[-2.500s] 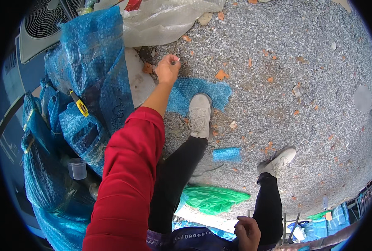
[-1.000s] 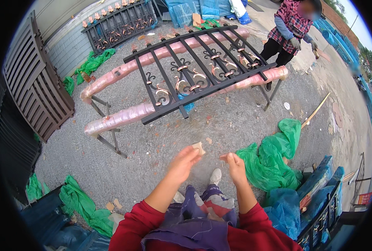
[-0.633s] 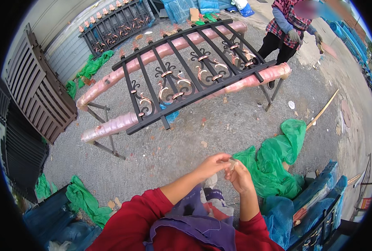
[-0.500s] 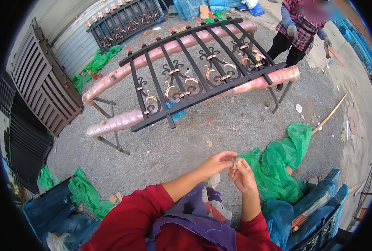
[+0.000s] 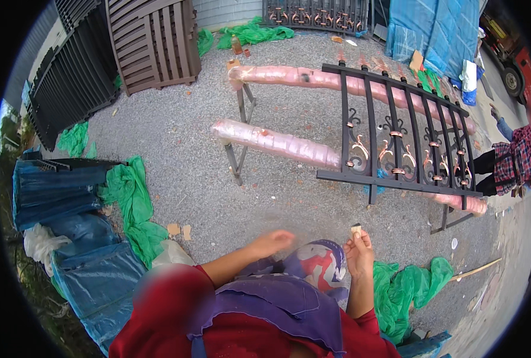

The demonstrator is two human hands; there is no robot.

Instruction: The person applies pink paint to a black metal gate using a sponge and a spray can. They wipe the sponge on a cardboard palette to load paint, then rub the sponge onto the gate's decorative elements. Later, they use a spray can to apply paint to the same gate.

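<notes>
My right hand [image 5: 361,250] pinches a small tan piece [image 5: 356,229]; my left hand [image 5: 271,243] is blurred, its grip unclear. Open gravel [image 5: 265,203] separates them from the near edge of the black railing [image 5: 396,134].

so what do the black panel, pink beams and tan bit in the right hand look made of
Black panel: probably painted metal, by its slim, even black bars. Pink beams: glossy plastic film wrap, judging by creases and shine; core hidden. Tan bit in the right hand: matte look, perhaps cardboard; too small to tell.
</notes>
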